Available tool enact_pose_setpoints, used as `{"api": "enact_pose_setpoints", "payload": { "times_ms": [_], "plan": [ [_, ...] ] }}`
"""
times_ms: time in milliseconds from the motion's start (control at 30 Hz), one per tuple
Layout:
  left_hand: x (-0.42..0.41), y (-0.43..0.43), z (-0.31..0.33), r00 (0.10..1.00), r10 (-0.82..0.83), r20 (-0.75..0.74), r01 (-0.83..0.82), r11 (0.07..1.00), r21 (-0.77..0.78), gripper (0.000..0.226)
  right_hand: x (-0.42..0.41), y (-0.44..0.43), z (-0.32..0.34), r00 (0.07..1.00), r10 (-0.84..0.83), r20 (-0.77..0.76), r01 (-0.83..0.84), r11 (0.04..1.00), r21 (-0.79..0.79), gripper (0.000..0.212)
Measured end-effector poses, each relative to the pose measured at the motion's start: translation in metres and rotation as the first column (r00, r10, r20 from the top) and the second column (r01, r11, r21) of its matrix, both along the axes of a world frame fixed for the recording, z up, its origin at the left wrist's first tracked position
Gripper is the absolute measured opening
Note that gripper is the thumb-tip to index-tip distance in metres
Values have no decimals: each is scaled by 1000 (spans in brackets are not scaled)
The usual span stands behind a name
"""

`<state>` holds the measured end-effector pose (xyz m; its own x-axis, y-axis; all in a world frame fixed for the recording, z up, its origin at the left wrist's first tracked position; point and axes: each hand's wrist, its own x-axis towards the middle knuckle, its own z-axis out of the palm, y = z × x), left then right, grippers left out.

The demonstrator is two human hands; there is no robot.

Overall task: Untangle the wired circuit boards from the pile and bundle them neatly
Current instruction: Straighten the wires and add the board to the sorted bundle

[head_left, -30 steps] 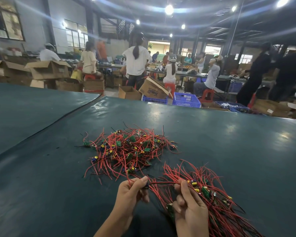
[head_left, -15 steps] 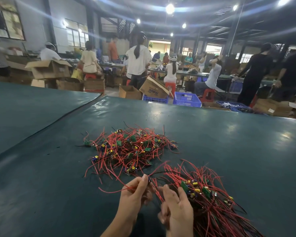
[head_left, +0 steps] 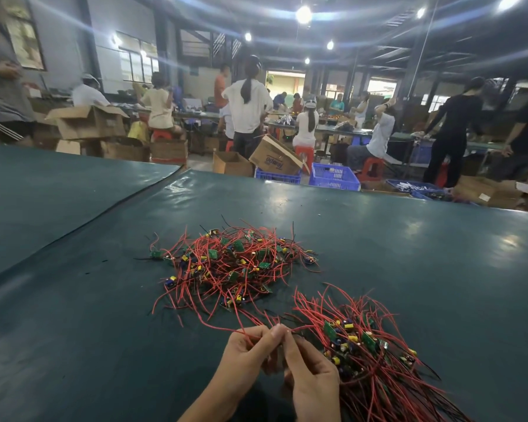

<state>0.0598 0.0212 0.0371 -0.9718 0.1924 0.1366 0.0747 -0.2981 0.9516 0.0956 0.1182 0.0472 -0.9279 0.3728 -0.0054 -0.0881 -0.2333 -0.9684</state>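
Hands closed together, near side of pile [head_left: 232, 263]; left hand [head_left: 250, 351] and right hand [head_left: 311, 382] both pinch red wire [head_left: 214, 326] trailing from pile; probably joins bundle [head_left: 363, 345] next.

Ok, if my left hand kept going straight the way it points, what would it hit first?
Probably the loose red wires just beyond the left hand, then the tangled pile; depth is unclear.

Ceiling lamps [head_left: 303, 14] far beyond the left hand [head_left: 247, 354] flare in streaks; glare patches the table [head_left: 439, 269] beyond the right hand [head_left: 313, 382]; edges bow, distant workers [head_left: 247, 105] blur.
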Motion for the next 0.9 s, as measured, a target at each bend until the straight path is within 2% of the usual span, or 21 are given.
{"api": "enact_pose_setpoints", "payload": {
  "times_ms": [100, 233, 433, 667, 900],
  "plan": [
    [0, -1, 0, 1000, -18, 20, 19, 1000, -3, 63, 0, 1, 1, 999, 5, 32, -4, 999, -37, 17],
    [1, 1, -2, 999, -39, -18, 39, 998, -46, 43, 2, 5, 4, 995, 73, 70, -58, 980, -190, 20],
    [2, 0, 3, 998, -2, -58, -3, 996, -92, 35, -2, 11, -1, 1000, 16, 27, -13, 990, -141, 23],
    [3, 3, 8, 997, -8, -78, 0, 994, -108, 35, -7, 20, 4, 997, -45, 68, 60, 969, -239, 28],
    [5, 3, 10, 996, -35, -80, 26, 993, -115, 35, -4, 22, 10, 996, -89, 31, 93, 978, -185, 34]
  ]
}}
